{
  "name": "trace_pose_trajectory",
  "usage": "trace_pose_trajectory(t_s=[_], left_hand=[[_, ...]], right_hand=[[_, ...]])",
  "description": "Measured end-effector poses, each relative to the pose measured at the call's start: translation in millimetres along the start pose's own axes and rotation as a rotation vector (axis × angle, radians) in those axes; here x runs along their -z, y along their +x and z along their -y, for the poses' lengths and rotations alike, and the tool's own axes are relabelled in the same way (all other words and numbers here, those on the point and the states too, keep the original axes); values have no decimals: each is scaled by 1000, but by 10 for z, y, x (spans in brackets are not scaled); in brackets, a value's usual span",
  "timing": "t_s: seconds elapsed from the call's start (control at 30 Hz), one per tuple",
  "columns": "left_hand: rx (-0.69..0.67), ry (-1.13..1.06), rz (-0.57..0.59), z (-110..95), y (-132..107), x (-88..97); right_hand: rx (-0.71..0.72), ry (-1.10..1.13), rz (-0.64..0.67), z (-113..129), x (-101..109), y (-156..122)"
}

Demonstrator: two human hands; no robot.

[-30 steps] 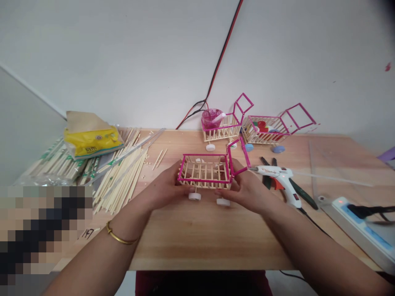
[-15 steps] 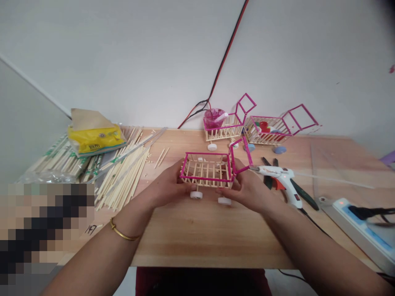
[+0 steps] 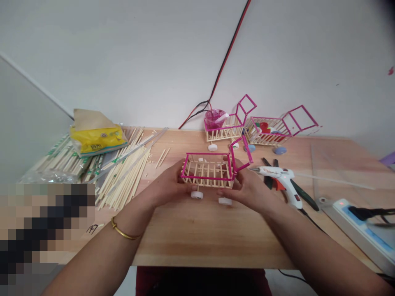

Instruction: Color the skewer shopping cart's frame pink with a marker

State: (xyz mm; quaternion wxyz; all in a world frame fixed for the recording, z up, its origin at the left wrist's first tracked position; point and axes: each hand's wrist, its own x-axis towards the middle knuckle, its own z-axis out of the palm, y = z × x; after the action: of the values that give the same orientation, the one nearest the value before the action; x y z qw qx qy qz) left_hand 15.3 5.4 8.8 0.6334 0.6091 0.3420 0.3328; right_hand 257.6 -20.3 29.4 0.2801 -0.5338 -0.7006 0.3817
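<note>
A small cart point(image 3: 207, 169) built of pale wooden sticks with a pink rim, a pink handle and white wheels stands on the wooden table point(image 3: 203, 234). My left hand point(image 3: 168, 186) is wrapped round its left end. Gripping its right end, just under the pink handle, is my right hand point(image 3: 248, 188). Two white wheels point(image 3: 196, 195) show under the cart between my hands. A gold bangle sits on my left wrist.
A white glue gun point(image 3: 285, 180) lies right of the cart, by dark-handled pliers. Two more stick carts point(image 3: 268, 128) and a pink cup point(image 3: 214, 118) stand at the back. Loose sticks point(image 3: 121, 172) and a yellow packet point(image 3: 97, 137) lie left; a power strip point(image 3: 358, 222) lies right.
Both hands keep their hold on the cart. The view has shifted slightly; the cart sits almost where it was.
</note>
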Motion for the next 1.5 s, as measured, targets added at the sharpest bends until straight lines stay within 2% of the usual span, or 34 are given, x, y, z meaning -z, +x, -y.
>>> trace_pose_trajectory(t_s=[0.37,0.6,0.93,1.13,1.3,1.5], left_hand=[[24,-52,13,-6,-2,1],[-1,-38,14,-32,-1,5],[64,-64,-53,-36,11,-28],[117,-113,-45,-34,2,-36],[106,-159,-56,-31,-3,-60],[90,-311,-9,-42,-9,-69]], right_hand=[[10,23,-12,-15,58,-7],[80,-55,-23,-44,99,-4],[35,42,33,8,106,-18],[27,95,66,8,108,-15],[14,191,106,11,99,-6],[-9,250,77,-12,132,32]])
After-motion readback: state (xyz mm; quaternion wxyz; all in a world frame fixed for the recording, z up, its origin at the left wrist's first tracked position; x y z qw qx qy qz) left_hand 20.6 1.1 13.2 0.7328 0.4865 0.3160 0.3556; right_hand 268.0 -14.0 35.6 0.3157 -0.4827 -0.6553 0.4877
